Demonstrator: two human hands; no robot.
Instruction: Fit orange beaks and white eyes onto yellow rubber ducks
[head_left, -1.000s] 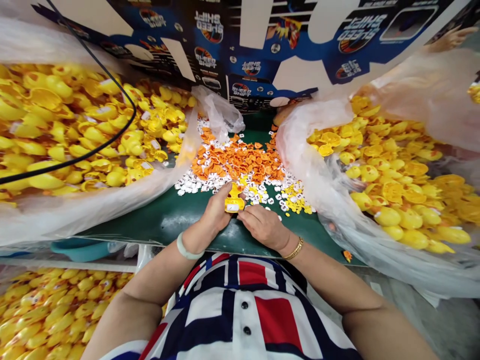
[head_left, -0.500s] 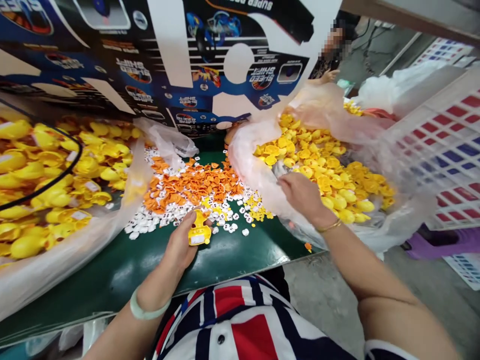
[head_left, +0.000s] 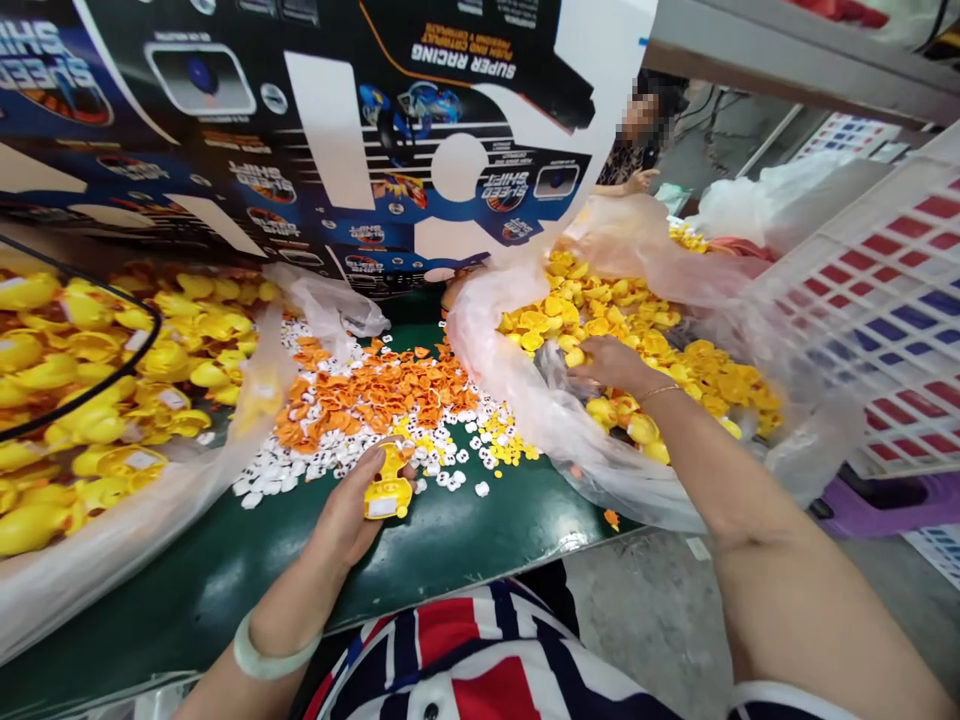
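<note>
1. Before us lies a green worktop point(head_left: 450, 545), with a printed card point(head_left: 300, 195) upright at its far side, toward 12 o'clock. A left bag point(head_left: 165, 515) at 10 o'clock and a right bag point(head_left: 480, 320) at 2 o'clock hold yellow pieces.

2. We find the right grip point(head_left: 619, 365) much the nearer to the loose shells point(head_left: 727, 375): it is down among them in the right bag, well apart from the left grip point(head_left: 351, 510), at its 2 o'clock, with fingers toward 9.

3. Its fingers are bent and partly hidden, so we cannot tell whether they have hold of anything.

4. In the left grip we see one shell point(head_left: 388, 487) pinched, hollow side facing us, long axis roughly 6 to 12 o'clock, white label point(head_left: 382, 507) at the 6 o'clock end.

5. Orange bits point(head_left: 367, 395) and white bits point(head_left: 292, 470) lie beyond that shell, around 11 to 12 o'clock.
</note>
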